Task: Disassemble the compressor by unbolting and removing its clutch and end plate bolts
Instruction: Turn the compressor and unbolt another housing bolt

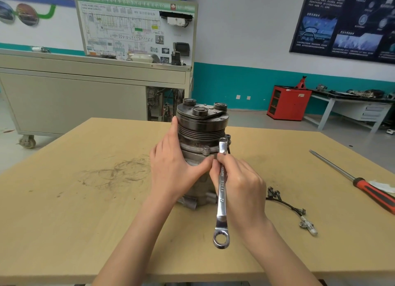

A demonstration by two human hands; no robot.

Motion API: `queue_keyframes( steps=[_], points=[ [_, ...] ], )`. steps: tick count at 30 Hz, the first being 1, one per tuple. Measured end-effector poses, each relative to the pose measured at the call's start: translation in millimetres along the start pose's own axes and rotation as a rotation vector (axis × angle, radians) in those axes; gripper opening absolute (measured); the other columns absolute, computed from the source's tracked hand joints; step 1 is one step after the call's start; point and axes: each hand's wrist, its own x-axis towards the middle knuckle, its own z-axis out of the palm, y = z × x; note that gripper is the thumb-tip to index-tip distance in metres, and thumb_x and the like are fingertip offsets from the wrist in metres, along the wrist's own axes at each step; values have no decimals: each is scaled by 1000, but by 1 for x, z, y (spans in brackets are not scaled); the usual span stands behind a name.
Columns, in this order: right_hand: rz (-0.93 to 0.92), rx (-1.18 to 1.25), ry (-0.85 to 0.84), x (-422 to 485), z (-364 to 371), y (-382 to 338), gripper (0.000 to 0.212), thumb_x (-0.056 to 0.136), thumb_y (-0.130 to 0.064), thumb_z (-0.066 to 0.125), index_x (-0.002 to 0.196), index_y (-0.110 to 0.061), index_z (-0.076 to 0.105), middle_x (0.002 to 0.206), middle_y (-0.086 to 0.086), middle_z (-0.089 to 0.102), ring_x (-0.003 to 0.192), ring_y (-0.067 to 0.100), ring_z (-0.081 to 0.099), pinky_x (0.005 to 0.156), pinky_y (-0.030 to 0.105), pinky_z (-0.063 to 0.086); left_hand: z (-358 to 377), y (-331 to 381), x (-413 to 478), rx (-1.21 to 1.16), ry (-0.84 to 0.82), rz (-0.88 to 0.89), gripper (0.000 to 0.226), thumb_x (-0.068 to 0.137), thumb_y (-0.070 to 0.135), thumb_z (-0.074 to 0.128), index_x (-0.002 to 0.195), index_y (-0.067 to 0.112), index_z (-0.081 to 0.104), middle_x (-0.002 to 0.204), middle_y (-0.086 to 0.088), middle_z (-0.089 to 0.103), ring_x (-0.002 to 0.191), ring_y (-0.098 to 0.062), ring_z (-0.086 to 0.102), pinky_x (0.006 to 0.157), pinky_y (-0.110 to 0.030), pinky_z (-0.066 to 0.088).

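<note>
One wrench (221,211) in right hand (242,187); left hand (171,170) braces compressor (201,125) (upright).

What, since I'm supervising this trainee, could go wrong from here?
1. The compressor stands on end, steadied only by the left hand; a hard pull on the wrench might tip it.
2. That hand's thumb lies right beside the wrench's upper end, so a slip could pinch it.
3. The loose bolts on the table lie close to the right hand and could get knocked away.

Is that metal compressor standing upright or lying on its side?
Upright: the grey metal compressor stands on the tan wooden table, black clutch pulley on top.
</note>
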Motion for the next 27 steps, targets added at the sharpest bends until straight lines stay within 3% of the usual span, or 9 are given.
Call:
queue_keyframes(
  steps=[6, 10, 14, 16, 19, 21, 22, 24, 27],
  points=[
    [30, -83, 21, 7, 4, -9, 13, 74, -3, 71, 65, -5, 61, 50, 3, 52, 43, 20, 48, 49, 18, 24, 0, 1, 0, -1, -1, -10, 115, 62, 81, 42, 154, 16, 16, 141, 0, 49, 129, -20, 45, 104, -36, 28],
    [29, 12, 36, 1, 8, -7, 8, 77, -6, 69, 71, -3, 64, 54, 4, 57, 47, 20, 53, 45, 20, 32, 0, 1, 0, 3, -3, -11, 116, 61, 79, 43, 154, 15, 16, 140, -1, 51, 127, -20, 46, 103, -35, 27],
    [204, 519, -60, -4, 3, 34, 9, 80, -9, 65, 85, -10, 72, 70, -2, 70, 61, 11, 66, 55, 19, 51, -1, -1, 1, 24, -7, 8, 114, 64, 77, 45, 154, 14, 15, 144, -2, 48, 130, -22, 45, 105, -40, 30],
    [349, 909, -248, 5, 0, 64, 17, 82, -6, 61, 88, -17, 72, 71, -5, 72, 69, 8, 68, 67, 15, 52, -1, -1, 0, 32, -13, 11, 113, 64, 77, 44, 154, 14, 15, 144, -3, 48, 130, -23, 45, 105, -41, 31],
    [494, 1254, -548, 33, 11, 107, 25, 83, -6, 56, 87, -20, 77, 75, 3, 73, 74, 16, 68, 73, 24, 54, -1, 0, 1, 35, -5, 14, 113, 64, 76, 44, 154, 13, 16, 144, -4, 48, 130, -23, 45, 105, -41, 31],
    [578, 1461, -731, 46, 26, 123, 13, 82, -13, 66, 86, -18, 78, 79, 6, 73, 75, 18, 68, 71, 27, 54, 0, 0, 0, 39, 1, 7, 112, 64, 76, 45, 153, 14, 17, 144, -4, 48, 129, -23, 45, 105, -42, 32],
    [618, 1550, -779, 50, 34, 126, 9, 76, -20, 76, 84, -16, 78, 79, 6, 73, 74, 17, 68, 69, 26, 55, 0, 0, 0, 36, 1, 5, 112, 64, 76, 45, 153, 14, 17, 144, -3, 48, 129, -23, 46, 105, -42, 32],
    [678, 1651, -826, 54, 50, 128, 25, 60, -28, 89, 78, -14, 78, 76, 4, 73, 69, 13, 69, 64, 22, 55, 0, 0, -1, 27, -1, 10, 111, 64, 75, 46, 153, 15, 17, 144, -1, 47, 130, -22, 45, 105, -42, 31],
    [675, 1706, -829, 56, 59, 127, 28, 57, -28, 90, 76, -12, 78, 74, 5, 73, 65, 12, 69, 61, 19, 56, -1, 1, 1, 24, -3, 11, 111, 64, 75, 46, 153, 16, 17, 146, -1, 45, 132, -21, 44, 106, -42, 30]
  ],
)
